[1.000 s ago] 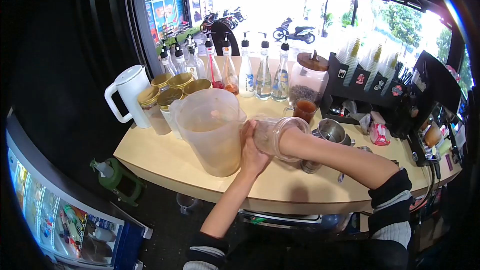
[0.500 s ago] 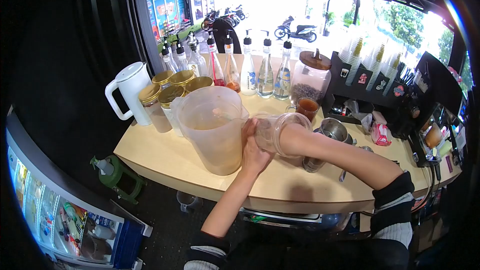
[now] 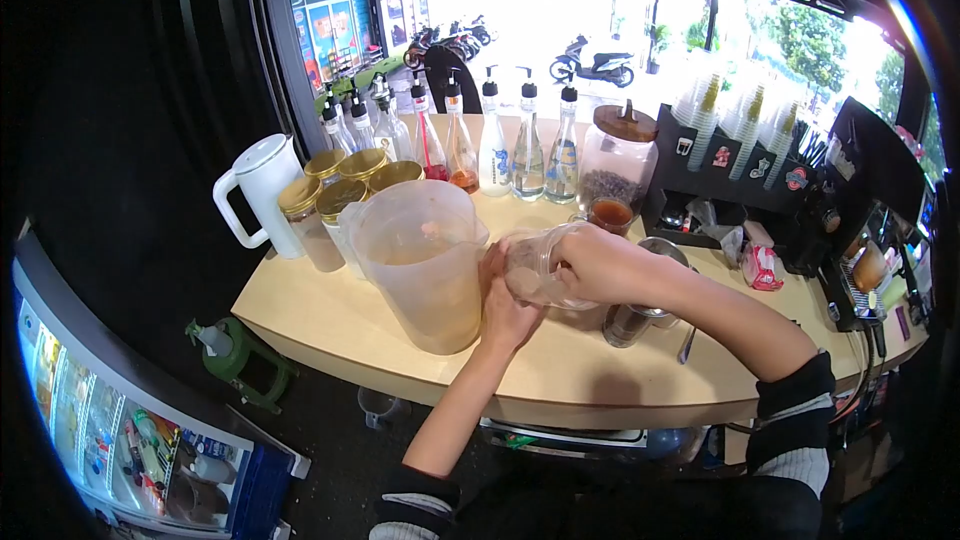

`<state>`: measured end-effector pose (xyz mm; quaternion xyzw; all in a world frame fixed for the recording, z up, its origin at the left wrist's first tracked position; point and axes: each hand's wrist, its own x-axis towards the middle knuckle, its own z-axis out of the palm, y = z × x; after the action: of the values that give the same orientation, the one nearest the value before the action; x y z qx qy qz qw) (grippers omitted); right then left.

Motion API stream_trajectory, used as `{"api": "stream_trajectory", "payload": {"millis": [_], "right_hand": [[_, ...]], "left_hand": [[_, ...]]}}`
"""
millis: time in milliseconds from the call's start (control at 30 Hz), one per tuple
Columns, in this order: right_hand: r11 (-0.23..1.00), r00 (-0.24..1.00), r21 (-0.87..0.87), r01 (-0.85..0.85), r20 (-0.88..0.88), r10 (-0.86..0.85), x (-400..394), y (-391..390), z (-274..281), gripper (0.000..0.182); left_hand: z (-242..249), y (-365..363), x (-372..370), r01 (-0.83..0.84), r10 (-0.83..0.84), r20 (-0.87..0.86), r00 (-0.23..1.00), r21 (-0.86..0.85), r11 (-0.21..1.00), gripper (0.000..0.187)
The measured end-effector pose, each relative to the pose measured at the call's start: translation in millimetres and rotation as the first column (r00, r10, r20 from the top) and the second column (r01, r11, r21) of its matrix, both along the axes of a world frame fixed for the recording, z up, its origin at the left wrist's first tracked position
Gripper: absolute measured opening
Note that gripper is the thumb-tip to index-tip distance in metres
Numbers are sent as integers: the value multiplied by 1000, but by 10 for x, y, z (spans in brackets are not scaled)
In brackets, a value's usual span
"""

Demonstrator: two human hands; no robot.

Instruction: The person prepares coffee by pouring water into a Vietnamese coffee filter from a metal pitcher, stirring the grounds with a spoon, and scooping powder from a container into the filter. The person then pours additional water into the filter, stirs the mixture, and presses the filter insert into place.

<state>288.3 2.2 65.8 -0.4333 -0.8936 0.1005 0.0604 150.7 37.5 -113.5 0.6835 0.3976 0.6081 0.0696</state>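
My left hand (image 3: 508, 302) is wrapped round a clear plastic jar (image 3: 528, 275), which lies tilted on its side above the counter with its mouth to the right. My right hand (image 3: 598, 265) is at the jar's mouth, fingers curled and partly inside; what they hold, if anything, cannot be made out. Just left of the jar stands a large translucent pitcher (image 3: 425, 285) with pale contents in its lower part. Behind and below my right forearm are a metal cup (image 3: 625, 325) and another steel container (image 3: 665, 255). A glass mug of brown liquid (image 3: 610, 215) stands behind my right hand.
Gold-lidded jars (image 3: 340, 195) and a white jug (image 3: 262, 190) stand left of the pitcher. Several pump bottles (image 3: 527, 155) line the back, beside a wooden-lidded jar (image 3: 620, 160). A black cup organizer (image 3: 715, 160) stands at right. A spoon (image 3: 688, 345) lies near the front.
My right hand has drawn back from deep inside the jar to its mouth, moving right and slightly up. My left hand keeps its hold on the jar.
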Motion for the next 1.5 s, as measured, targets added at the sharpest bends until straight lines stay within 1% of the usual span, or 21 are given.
{"api": "stream_trajectory", "payload": {"millis": [167, 233, 267, 367, 500, 567, 667, 733, 767, 833, 867, 933, 967, 1000, 1100, 1167, 1200, 1300, 1400, 1467, 1500], "right_hand": [[999, 997, 7, 38, -74, -37, 80, -118, 157, 23], [999, 994, 11, 31, -104, -29, 139, -101, 134, 22], [1000, 991, 11, 22, -133, -21, 169, -98, 124, 21], [997, 993, 3, 73, -91, -73, 209, -149, 168, 21], [999, 991, 12, 46, -126, -44, 316, -170, 243, 20], [998, 979, 31, -50, -194, 56, 418, -103, 222, 23], [995, 948, 26, -97, -301, 100, 540, -93, 251, 23], [993, 932, 32, -116, -342, 120, 640, -36, 234, 23], [990, 914, 31, -136, -382, 138, 690, -14, 229, 24], [992, 899, -19, -128, -424, 108, 800, -3, 251, 24], [991, 882, -68, -117, -465, 72, 851, 8, 268, 25], [992, 860, -57, -117, -505, 73, 963, 44, 290, 24], [993, 842, -55, -107, -536, 61, 1024, 55, 300, 24], [993, 838, -54, -106, -542, 61, 1086, 59, 318, 24], [991, 802, -65, -114, -595, 53, 1271, 37, 369, 23], [997, 817, -63, -49, -577, 3, 1397, -32, 421, 22], [997, 818, -63, -50, -575, 4, 1473, -67, 438, 22], [997, 841, -51, 60, -536, -78, 1724, -187, 414, 20], [993, 790, -26, 112, -605, -105, 1959, -228, 220, 20], [988, 815, -39, 148, -561, -144, 2058, -287, 196, 20], [989, 818, -28, 148, -558, -139, 2115, -311, 153, 19]], "left_hand": [[-28, 34, -4, -13, 13, -6, 1000, -81, 997, 97], [-43, 81, -16, -91, 80, -169, 982, -59, 994, 98], [-63, 92, -9, -86, 75, -170, 983, -56, 995, 98], [-43, 20, 6, -17, 15, -18, 1000, -153, 988, 101], [-35, -7, 2, 33, -30, 16, 999, -186, 982, 102], [-47, 8, 17, 65, -54, 56, 997, -216, 974, 102], [-92, 35, 19, 65, -52, 81, 995, -159, 985, 101], [106, -134, 45, 124, -73, 166, 983, -324, 938, 97], [111, -152, 50, 121, -70, 166, 984, -322, 939, 97], [116, -206, 62, 6, 52, 121, 991, -437, 899, 97], [130, -219, 81, -3, 59, 116, 991, -434, 901, 97], [165, -212, 113, 13, 52, 162, 985, -376, 926, 99], [149, -208, 124, -53, 96, 105, 990, -356, 933, 98], [110, -201, 127, -55, 95, 98, 991, -355, 933, 98], [40, -168, 126, -50, 112, 100, 989, -482, 875, 101], [35, -171, 126, -36, 54, 69, 996, -236, 971, 90], [54, -175, 119, -37, 55, 71, 996, -236, 971, 90], [140, -175, 124, 95, -79, 61, 995, -329, 939, 79], [163, -202, 154, 92, -53, 126, 991, -325, 941, 73], [128, -178, 143, 55, -26, 90, 996, -346, 937, 74], [133, -176, 156, 26, -4, 71, 997, -306, 952, 73]]}}
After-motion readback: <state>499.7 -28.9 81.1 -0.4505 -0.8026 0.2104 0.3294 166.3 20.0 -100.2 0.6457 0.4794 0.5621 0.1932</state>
